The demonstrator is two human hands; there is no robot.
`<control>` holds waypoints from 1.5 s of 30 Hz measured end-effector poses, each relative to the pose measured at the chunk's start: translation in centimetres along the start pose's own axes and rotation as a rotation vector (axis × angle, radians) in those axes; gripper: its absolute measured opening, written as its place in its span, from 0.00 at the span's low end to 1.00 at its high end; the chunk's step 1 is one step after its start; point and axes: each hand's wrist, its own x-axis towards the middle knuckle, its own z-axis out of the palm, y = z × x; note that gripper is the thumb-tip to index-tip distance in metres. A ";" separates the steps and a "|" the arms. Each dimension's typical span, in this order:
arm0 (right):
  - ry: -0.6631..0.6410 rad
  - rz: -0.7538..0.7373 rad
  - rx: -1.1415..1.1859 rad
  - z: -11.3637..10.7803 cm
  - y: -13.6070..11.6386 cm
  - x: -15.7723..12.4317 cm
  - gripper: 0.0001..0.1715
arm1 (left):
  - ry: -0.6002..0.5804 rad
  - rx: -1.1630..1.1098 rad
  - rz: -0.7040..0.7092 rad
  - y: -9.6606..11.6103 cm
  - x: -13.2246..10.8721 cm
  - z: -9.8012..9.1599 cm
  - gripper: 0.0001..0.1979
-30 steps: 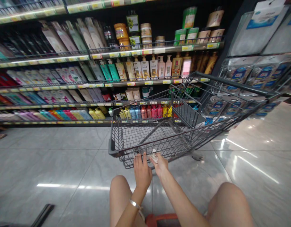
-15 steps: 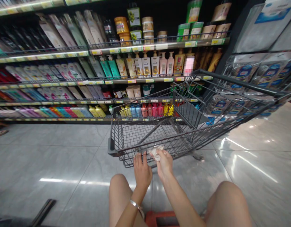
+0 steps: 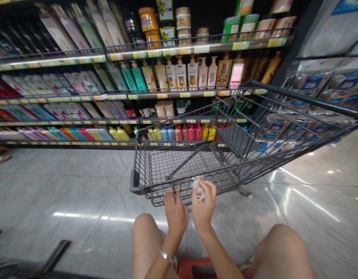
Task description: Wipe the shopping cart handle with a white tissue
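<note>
A grey wire shopping cart (image 3: 179, 170) stands sideways in front of me, its basket holding nothing I can see. My left hand (image 3: 175, 209) grips the near side of the basket, the fingertips hooked at the wires. Just right of it, my right hand (image 3: 204, 205) is closed around a crumpled whitish cloth (image 3: 199, 188), dirty in places. This cloth is close to the basket's near side; whether it touches the wire I cannot tell.
Shelves (image 3: 155, 95) full of bottles and jars run behind the cart. Packaged goods (image 3: 308, 87) hang at the right. Below me is a red-orange stool (image 3: 184, 267); a dark bar (image 3: 55, 255) lies on the tiled floor (image 3: 80, 186) at left. Someone's foot (image 3: 1, 159) shows at the far left.
My right hand has shifted slightly right and turned more upright with the cloth, which looks more bunched. My left hand stays at the basket wires. The view has moved a little.
</note>
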 end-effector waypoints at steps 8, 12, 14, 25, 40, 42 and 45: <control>-0.261 -0.466 -0.264 0.6 4.4 -1.3 0.19 | 0.024 -0.001 -0.002 0.3 0.0 0.1 0.24; -0.335 -0.555 -0.295 0.5 6.5 -2.1 0.20 | 0.009 0.001 -0.015 0.4 -0.1 0.3 0.26; -0.352 -0.579 -0.285 0.4 7.1 -2.1 0.20 | 0.007 0.004 -0.017 0.3 -0.2 0.6 0.26; -0.493 -0.955 -0.285 -0.9 9.7 0.9 0.18 | 0.010 0.043 0.004 -0.8 -0.6 2.6 0.26; -1.012 -1.589 -0.363 -2.1 13.3 7.3 0.17 | -0.007 0.099 -0.029 0.0 0.4 2.6 0.26; -1.120 -1.564 -0.419 -2.3 14.0 7.5 0.15 | -0.008 0.109 -0.028 0.1 0.6 2.4 0.26; -1.132 -1.525 -0.458 -2.4 14.1 7.4 0.14 | -0.011 0.123 -0.021 0.3 1.1 2.1 0.26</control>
